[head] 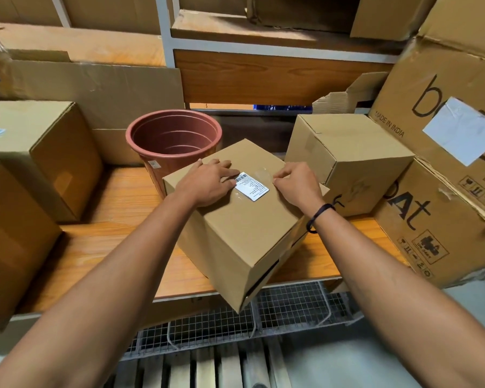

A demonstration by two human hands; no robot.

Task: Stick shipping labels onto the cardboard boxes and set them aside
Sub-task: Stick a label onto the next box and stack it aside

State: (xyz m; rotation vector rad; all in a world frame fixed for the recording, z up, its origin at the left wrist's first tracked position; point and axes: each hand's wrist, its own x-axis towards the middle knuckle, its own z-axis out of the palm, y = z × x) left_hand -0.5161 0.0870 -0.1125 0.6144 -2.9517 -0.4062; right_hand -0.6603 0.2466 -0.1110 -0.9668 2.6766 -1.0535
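Wooden bench, cardboard box overhanging: shipping label between left grip, flat, and right grip, curled, hold unclear; uneven pressing may tip box.

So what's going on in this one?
A person is sticking a label onto a box on the shelf. The left hand presses flat by the label's edge. The right hand has curled fingers at its other side; whether they pinch anything is unclear. A labelled box stands at left, a pot behind.
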